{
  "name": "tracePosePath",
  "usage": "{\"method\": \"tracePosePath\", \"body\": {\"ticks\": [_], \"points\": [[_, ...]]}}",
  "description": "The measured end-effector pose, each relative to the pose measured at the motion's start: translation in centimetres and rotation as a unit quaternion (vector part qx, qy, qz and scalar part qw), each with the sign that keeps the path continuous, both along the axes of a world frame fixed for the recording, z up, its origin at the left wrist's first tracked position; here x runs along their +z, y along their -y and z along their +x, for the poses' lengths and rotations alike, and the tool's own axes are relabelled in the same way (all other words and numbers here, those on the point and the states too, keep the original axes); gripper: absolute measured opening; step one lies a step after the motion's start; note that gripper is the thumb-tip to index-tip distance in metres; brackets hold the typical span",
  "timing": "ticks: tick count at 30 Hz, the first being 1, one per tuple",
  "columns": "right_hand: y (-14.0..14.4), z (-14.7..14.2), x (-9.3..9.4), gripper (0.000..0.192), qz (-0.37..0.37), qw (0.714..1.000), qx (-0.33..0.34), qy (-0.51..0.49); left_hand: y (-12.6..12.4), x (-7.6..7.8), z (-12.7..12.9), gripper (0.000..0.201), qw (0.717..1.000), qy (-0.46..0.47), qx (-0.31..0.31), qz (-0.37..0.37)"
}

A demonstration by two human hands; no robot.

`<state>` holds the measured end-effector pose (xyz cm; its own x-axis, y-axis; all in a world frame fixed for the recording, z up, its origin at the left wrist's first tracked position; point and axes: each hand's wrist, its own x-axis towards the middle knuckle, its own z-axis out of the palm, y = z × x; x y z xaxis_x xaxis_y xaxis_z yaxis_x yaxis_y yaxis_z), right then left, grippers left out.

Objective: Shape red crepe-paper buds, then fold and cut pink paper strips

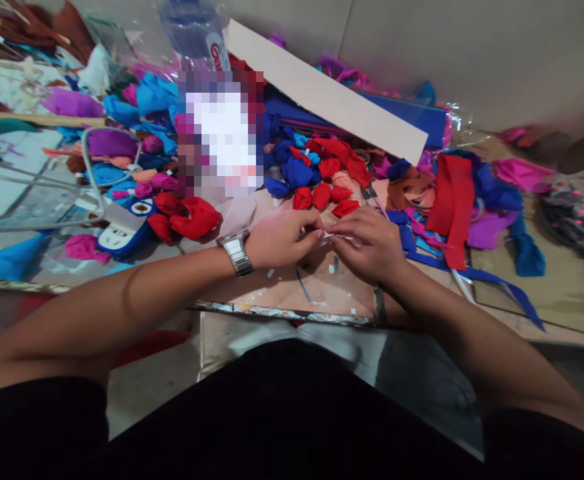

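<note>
Pinching tiny white paper bit with both hands, left, right | could rip if tugged apart | red balls close behind

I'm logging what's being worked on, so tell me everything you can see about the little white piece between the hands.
The small white piece looks like thin paper or tape, pale and partly folded. It is held just above the brown board, pinched between the fingertips of the left hand and the right hand, which meet over it. Most of it is hidden by the fingers, so its full shape cannot be told.
</note>
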<state>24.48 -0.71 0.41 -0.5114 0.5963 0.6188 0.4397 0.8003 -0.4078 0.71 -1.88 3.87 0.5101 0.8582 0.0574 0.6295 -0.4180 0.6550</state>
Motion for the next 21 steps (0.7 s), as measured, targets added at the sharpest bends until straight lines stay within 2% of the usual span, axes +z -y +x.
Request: {"method": "tracePosePath", "body": {"ticks": [6,16,21], "points": [[0.00,-0.20,0.15,0.005,0.011,1.000,0.001,0.007,0.17,-0.08,0.15,0.031,1.000,-0.013,0.006,0.007],[0.48,-0.35,0.51,0.003,-0.032,0.999,-0.003,0.038,0.24,-0.18,0.18,0.030,1.000,-0.020,-0.002,0.014],[0.55,-0.32,0.59,0.002,-0.022,0.999,0.004,0.034,0.25,-0.11,0.18,0.030,1.000,-0.020,-0.005,0.012]]}}
